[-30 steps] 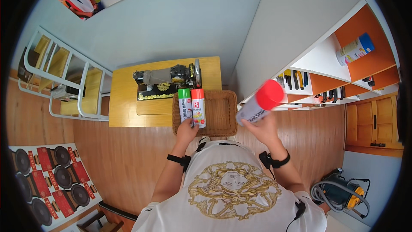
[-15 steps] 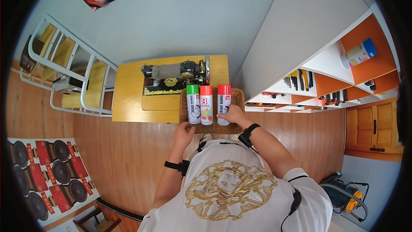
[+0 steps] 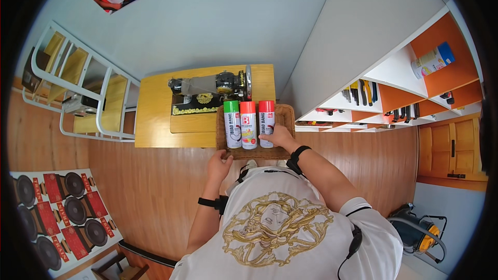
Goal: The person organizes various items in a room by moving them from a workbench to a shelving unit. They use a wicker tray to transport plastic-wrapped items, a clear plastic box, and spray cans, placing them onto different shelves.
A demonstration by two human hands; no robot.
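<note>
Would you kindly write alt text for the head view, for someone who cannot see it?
Seen from above, a person's right hand rests against a red-capped spray can, one of three standing in a wicker tray; the left hand holds the tray's near edge beside a black sewing machine.

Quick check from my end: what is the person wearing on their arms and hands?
Both hands, left hand and right hand, are bare, without gloves. Each wrist carries a black band, the left band and the right band. The forearms are uncovered; a white short sleeve with a thin black line covers the right upper arm.
</note>
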